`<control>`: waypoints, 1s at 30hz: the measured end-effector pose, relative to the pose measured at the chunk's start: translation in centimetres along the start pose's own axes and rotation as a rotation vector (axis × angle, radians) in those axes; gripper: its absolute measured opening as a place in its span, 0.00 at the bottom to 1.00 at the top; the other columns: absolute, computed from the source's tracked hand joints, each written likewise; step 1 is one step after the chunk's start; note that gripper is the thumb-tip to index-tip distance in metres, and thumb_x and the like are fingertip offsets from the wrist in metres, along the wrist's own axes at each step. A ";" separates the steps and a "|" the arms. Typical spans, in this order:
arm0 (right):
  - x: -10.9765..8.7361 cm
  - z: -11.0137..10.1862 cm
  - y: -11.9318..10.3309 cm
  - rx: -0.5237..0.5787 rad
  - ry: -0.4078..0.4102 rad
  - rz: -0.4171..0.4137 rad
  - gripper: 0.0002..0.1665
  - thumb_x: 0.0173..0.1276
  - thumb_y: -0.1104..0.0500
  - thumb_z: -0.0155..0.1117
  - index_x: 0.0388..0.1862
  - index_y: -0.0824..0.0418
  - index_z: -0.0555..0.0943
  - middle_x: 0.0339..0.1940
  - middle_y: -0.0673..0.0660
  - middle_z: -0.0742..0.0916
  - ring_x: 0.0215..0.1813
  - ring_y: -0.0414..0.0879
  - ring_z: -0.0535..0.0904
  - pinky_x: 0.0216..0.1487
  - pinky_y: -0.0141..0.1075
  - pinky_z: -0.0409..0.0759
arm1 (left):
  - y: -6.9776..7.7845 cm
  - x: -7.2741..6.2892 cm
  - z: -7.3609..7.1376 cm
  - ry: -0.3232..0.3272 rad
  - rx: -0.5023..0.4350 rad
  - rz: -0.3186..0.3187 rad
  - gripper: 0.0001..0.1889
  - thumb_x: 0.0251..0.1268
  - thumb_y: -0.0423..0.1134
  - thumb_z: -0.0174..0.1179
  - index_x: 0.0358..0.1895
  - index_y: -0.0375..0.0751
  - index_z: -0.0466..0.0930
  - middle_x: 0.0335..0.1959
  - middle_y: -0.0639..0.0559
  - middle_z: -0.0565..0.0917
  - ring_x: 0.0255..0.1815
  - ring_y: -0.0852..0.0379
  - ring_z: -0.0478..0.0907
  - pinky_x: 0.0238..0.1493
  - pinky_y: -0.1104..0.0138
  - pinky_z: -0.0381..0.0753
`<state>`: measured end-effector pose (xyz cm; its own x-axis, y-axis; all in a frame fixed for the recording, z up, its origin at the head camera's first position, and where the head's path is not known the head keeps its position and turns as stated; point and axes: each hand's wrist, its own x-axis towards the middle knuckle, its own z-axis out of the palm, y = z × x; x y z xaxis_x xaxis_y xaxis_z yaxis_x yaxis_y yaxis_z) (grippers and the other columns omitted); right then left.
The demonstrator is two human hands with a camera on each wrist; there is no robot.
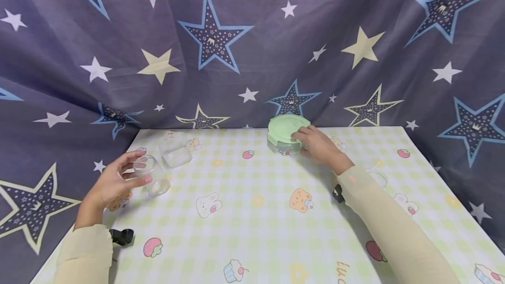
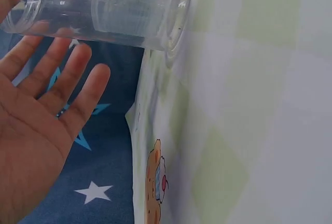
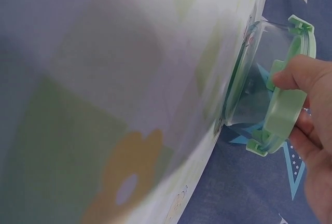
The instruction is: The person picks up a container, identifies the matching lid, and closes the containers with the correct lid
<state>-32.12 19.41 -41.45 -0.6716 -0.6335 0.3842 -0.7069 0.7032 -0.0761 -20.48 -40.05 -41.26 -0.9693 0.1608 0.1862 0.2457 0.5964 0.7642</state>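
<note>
My left hand (image 1: 114, 179) is at the upper end of a clear jar (image 1: 155, 179), thumb on the near side and fingers on the far side. That jar (image 2: 119, 11) stands on the table; in the left wrist view the lower fingers spread away from its wall. Farther back, my right hand (image 1: 317, 143) grips the edge of a round clear food container with a pale green clip lid (image 1: 286, 128). In the right wrist view, the thumb presses by a side clip of the green lid (image 3: 288, 110), and the other fingers reach past the rim.
Another clear container (image 1: 177, 154) stands behind the jar, near the table's back left corner. A clear round item (image 1: 378, 179) lies beside my right forearm. The checked tablecloth (image 1: 252, 231) covers the table, and a star-patterned curtain (image 1: 252, 56) hangs behind it.
</note>
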 end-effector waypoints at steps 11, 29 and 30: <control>0.0 0.3 0.0 0.010 0.007 -0.001 0.29 0.54 0.71 0.74 0.57 0.62 0.82 0.51 0.59 0.84 0.52 0.56 0.78 0.57 0.49 0.77 | -0.1 -0.3 0.1 -0.024 -0.047 -0.014 0.37 0.64 0.35 0.72 0.74 0.37 0.66 0.54 0.69 0.79 0.52 0.74 0.78 0.45 0.76 0.82; 0.1 0.2 0.0 0.015 0.030 -0.002 0.28 0.53 0.72 0.74 0.56 0.62 0.83 0.51 0.60 0.85 0.51 0.57 0.77 0.57 0.49 0.77 | 0.8 0.4 0.0 0.019 -0.080 -0.003 0.30 0.64 0.32 0.72 0.68 0.40 0.72 0.54 0.65 0.80 0.50 0.68 0.81 0.42 0.74 0.84; 0.1 0.2 0.1 0.017 0.029 -0.001 0.28 0.53 0.72 0.74 0.56 0.62 0.83 0.51 0.60 0.85 0.51 0.57 0.77 0.57 0.49 0.77 | 0.9 0.5 0.0 0.018 -0.079 -0.003 0.30 0.63 0.32 0.72 0.68 0.40 0.72 0.54 0.64 0.81 0.50 0.67 0.81 0.43 0.74 0.84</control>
<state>-32.25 19.34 -41.59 -0.6642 -0.6245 0.4110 -0.7114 0.6969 -0.0908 -20.73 -39.40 -40.46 -0.9703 0.1440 0.1942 0.2414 0.5326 0.8112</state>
